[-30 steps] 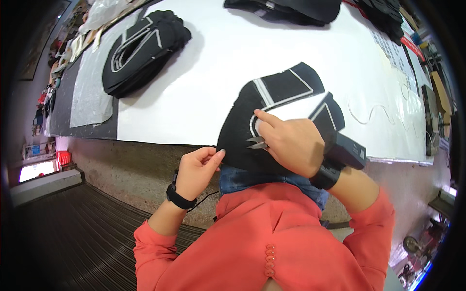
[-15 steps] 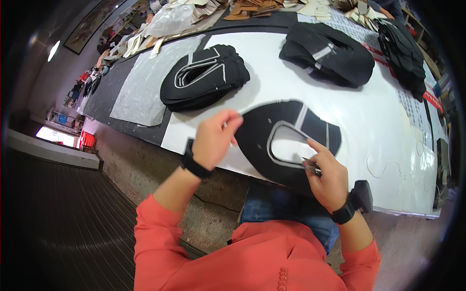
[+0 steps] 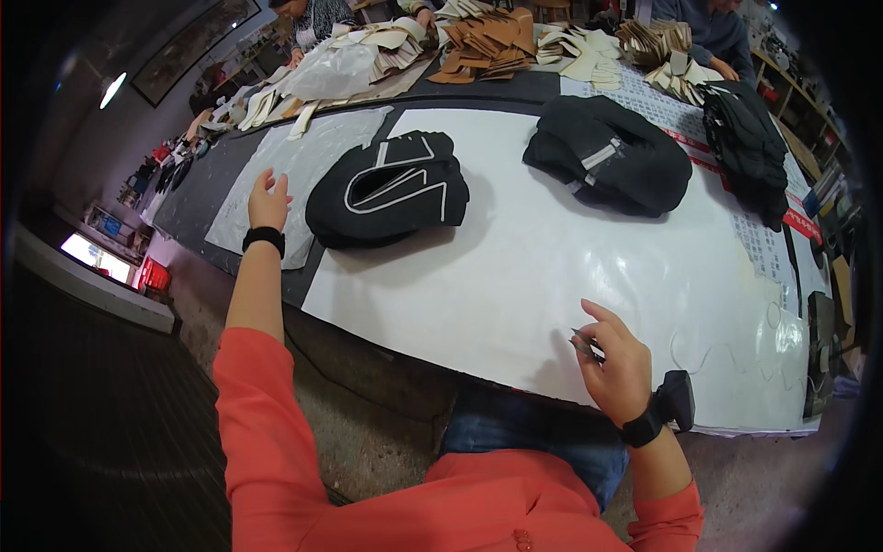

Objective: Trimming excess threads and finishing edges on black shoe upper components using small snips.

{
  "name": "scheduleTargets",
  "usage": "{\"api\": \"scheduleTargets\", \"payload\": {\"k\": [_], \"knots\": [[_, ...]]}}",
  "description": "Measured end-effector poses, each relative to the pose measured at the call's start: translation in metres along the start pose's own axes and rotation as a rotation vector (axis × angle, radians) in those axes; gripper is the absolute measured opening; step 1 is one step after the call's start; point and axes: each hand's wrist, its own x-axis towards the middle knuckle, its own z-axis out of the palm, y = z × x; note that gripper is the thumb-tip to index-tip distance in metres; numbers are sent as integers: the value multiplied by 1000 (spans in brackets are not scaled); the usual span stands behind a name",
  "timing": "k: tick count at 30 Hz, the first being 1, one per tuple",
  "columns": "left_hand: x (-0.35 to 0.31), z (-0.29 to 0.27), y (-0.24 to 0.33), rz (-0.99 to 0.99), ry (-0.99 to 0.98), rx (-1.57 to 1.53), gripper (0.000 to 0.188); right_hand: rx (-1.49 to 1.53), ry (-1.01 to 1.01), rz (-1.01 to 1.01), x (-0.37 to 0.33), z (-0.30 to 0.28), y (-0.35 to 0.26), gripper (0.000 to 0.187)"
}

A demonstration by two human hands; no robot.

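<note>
My left hand is raised past the left edge of the left stack of black shoe uppers, above a plastic sheet. Its fingers are partly spread and nothing shows in them. White-grey lines border the opening of the top upper. Over the white table surface, close to the front edge, my right hand keeps small metal thread snips in its curled fingers, tips pointing left. A second stack of black uppers lies farther off to the right.
Clear plastic sheeting covers part of the dark table at left. Another black stack sits at far right. Brown pieces and cream pieces are heaped at the back, where co-workers sit. A dark block stands at the right edge.
The single black upper that lay before me is gone from the front and now appears on top of the left stack. My left hand has moved left and away; my right hand still holds the snips.
</note>
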Motion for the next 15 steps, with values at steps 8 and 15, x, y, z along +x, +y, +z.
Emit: {"api": "scheduleTargets", "payload": {"k": [8, 15], "knots": [[-57, 34, 64, 309, -287, -17, 23, -313, -96, -30, 9, -2, 42, 14], [-154, 77, 90, 868, -459, 399, 69, -334, -158, 45, -2, -1, 41, 16]]}}
